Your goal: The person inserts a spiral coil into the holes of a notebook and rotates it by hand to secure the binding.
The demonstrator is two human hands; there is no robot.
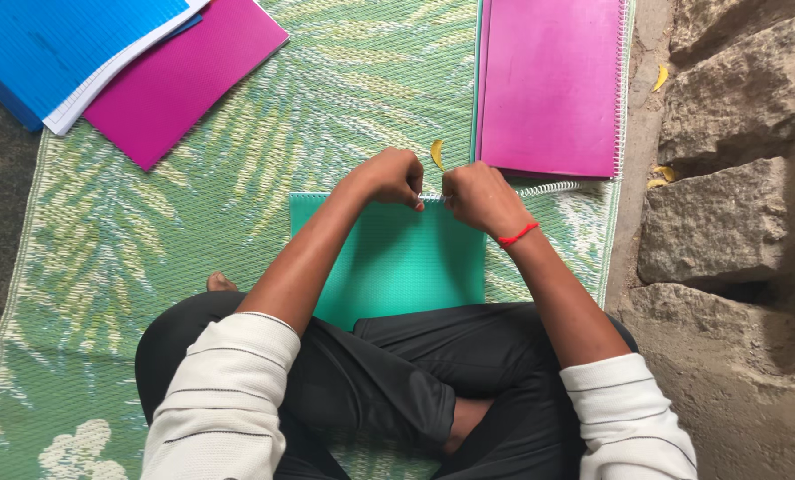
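Closest, the teal notebook (pixel 397 262) lies on the woven mat (pixel 148 222) before the person's crossed legs, its spiral wire (pixel 549 188) running sideways along the far edge. Left hand (pixel 390 176) and right hand (pixel 479 197) both pinch that wire mid-edge, equally near; it trails rightward. Beyond the notebook lie a yellow leaf (pixel 437 153) and magenta notebook (pixel 550 84).

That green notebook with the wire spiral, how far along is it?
Looks done: the pink notebook at upper right already carries a spiral down its edge. In hand: the left hand and right hand pinch the white spiral wire at the green notebook's top edge; part of the coil sticks out past its right corner. Left: the loose pink cover and blue sheets at upper left show no spiral.
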